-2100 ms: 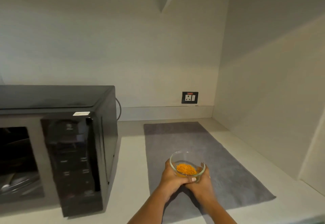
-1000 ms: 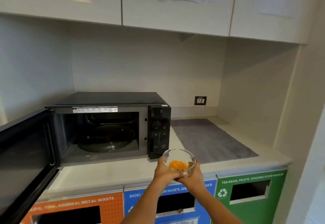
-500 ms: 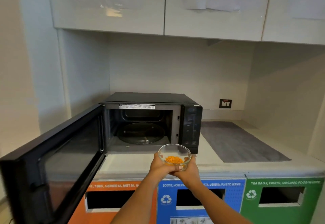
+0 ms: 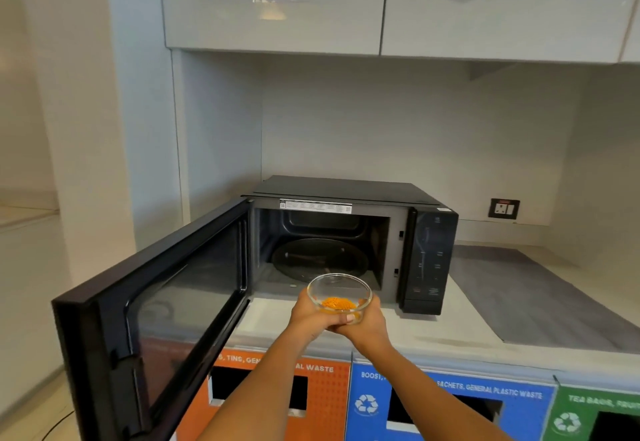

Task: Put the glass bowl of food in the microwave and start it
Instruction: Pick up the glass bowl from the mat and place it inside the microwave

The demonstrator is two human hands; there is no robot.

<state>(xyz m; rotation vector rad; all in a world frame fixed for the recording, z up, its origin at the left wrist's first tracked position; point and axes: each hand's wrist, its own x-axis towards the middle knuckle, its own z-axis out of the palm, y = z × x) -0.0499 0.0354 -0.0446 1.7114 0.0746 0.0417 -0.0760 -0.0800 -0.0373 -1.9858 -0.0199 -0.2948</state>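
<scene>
Glass bowl (image 4: 338,297) in both hands' grip before microwave (image 4: 349,233), door (image 4: 152,316) wide left.

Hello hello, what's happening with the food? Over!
Left hand, right hand cupping glass bowl. Microwave door open, turntable bare. Path clear.

Glass bowl (image 4: 339,297), orange food, before open microwave (image 4: 346,243).

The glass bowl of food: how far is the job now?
Done: the microwave door stands open. In hand: left hand and right hand hold the glass bowl before the opening, above the counter edge. Left: set it on the turntable, shut the door, press start on the control panel.
</scene>
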